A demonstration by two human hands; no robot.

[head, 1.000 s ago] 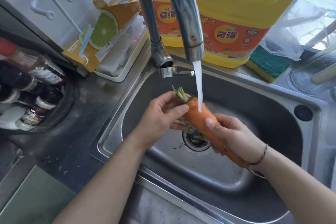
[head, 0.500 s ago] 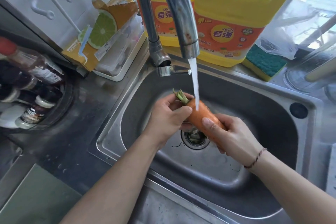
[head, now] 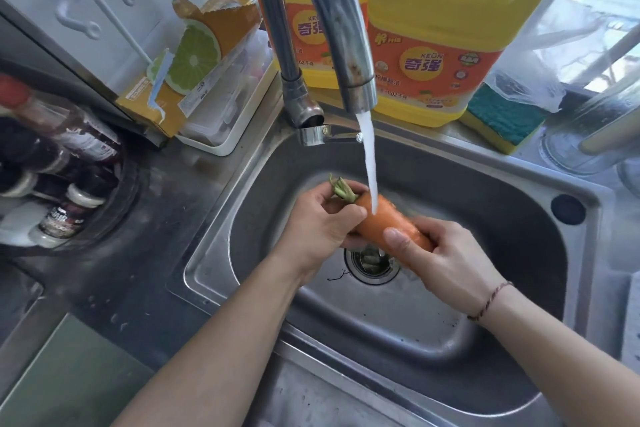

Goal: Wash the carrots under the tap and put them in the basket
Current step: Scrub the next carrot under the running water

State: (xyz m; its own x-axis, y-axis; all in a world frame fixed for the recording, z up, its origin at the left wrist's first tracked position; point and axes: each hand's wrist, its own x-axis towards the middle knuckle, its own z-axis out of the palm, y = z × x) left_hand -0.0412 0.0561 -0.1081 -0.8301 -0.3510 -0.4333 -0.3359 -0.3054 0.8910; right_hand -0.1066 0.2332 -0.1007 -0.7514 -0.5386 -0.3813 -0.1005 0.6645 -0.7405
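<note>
One carrot (head: pixel 388 222) in play, held over the drain (head: pixel 372 262) of the steel sink (head: pixel 502 184), with the water stream (head: pixel 369 163) from the tap (head: pixel 339 28) landing right on its thick end near the green stub. Two big yellow detergent jugs (head: pixel 443 28) stand behind the tap, one mostly hidden by the spout, both with orange labels, and one green-and-yellow sponge (head: pixel 502 118) lies just beside the right jug. Off to the left there's a round rack (head: pixel 114 184) holding several dark sauce bottles, can't count them exactly since they overlap and blur. A white tray (head: pixel 225 128) by the wall has an orange box with a lime picture (head: pixel 194 55) leaning in it. Sink basin itself only has a bit of water and a small dark scrap near the drain. Left hand (head: pixel 318 225) is curled around the carrot's top end, thumb up by the greens. Right hand (head: pixel 446 253) grips the lower half, thumb pressed flat across the orange skin, and a thin braided bracelet (head: pixel 490 300) sits on that wrist.
</note>
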